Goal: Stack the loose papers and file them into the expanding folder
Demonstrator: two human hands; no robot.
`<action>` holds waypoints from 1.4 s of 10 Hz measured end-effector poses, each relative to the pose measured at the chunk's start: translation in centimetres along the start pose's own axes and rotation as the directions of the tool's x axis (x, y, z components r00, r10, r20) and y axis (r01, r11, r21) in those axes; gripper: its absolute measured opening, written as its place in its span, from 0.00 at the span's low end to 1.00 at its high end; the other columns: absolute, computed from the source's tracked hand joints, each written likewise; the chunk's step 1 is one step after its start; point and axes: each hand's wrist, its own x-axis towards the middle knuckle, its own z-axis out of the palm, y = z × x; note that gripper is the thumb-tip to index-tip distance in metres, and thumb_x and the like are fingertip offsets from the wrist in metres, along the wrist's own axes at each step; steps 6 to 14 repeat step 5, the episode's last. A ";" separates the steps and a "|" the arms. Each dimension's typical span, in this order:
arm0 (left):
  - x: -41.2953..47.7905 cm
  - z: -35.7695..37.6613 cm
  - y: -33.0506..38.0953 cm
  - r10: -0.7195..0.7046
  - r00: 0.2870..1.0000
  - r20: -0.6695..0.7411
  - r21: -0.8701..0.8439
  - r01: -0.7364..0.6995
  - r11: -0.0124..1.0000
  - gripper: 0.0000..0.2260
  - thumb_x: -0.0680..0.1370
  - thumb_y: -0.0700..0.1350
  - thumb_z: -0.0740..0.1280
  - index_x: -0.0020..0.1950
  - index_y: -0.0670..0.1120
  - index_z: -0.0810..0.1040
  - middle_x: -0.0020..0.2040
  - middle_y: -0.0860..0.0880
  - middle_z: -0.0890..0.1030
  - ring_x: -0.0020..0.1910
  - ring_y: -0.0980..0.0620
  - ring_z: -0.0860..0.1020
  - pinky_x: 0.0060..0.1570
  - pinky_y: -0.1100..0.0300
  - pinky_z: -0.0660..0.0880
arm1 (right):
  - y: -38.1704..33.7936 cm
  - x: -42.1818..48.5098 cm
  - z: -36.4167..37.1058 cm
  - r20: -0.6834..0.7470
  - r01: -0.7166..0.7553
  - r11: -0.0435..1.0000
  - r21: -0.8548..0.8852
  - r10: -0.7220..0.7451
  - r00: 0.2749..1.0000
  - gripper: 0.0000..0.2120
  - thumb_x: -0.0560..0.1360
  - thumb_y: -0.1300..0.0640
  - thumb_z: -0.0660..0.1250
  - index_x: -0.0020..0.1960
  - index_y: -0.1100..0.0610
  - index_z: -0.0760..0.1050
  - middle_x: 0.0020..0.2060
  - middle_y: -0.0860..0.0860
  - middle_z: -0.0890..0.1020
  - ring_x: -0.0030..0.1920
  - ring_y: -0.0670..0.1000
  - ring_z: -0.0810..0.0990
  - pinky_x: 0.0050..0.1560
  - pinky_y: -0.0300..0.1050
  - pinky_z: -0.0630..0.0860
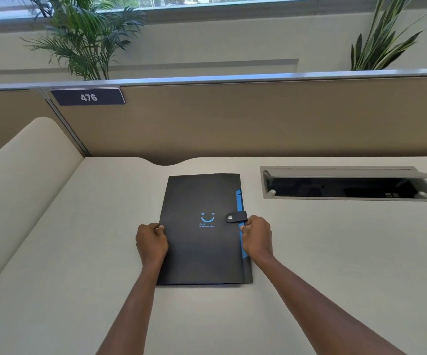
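A black expanding folder (202, 252) with a blue smiley print lies flat on the cream desk (335, 252), its cover closed and its snap strap (235, 217) fastened over the right edge. Blue inner dividers show along that edge. My left hand (151, 242) grips the folder's left edge at mid-height, fingers curled over it. My right hand (257, 235) grips the right edge just below the strap. No loose papers are in view.
An open cable hatch (350, 185) with its grey lid raised is set into the desk at the right. A tan partition (258, 119) with a "476" sign (88, 96) stands behind the desk. A cream curved panel (23, 180) rises at the left.
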 end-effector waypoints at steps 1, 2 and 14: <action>-0.1 0.1 -0.1 0.015 1.000 -0.005 0.028 -0.015 1.000 0.07 0.78 0.39 0.66 0.46 0.37 0.82 0.45 0.39 0.81 0.44 0.38 0.79 0.43 0.56 0.70 | -0.1 -0.1 -0.2 0.003 -0.001 1.000 -0.012 0.001 1.000 0.11 0.78 0.65 0.66 0.38 0.60 0.68 0.40 0.58 0.79 0.37 0.53 0.75 0.35 0.43 0.66; 0.0 0.2 -0.3 0.030 1.000 -0.004 0.041 -0.029 0.999 0.06 0.78 0.39 0.66 0.48 0.37 0.81 0.47 0.39 0.80 0.45 0.39 0.79 0.44 0.56 0.71 | 0.1 -0.2 -0.1 0.009 0.006 1.000 -0.006 -0.006 1.000 0.08 0.78 0.63 0.67 0.41 0.60 0.71 0.43 0.58 0.81 0.39 0.53 0.76 0.37 0.42 0.67; -1.4 -0.8 0.5 0.106 0.994 -0.036 0.142 -0.100 0.985 0.12 0.78 0.47 0.67 0.52 0.38 0.81 0.49 0.39 0.80 0.48 0.37 0.79 0.52 0.45 0.72 | 1.1 -0.2 -1.4 0.089 0.059 0.997 -0.055 -0.054 0.995 0.14 0.79 0.54 0.68 0.58 0.63 0.77 0.56 0.58 0.79 0.54 0.57 0.79 0.48 0.46 0.74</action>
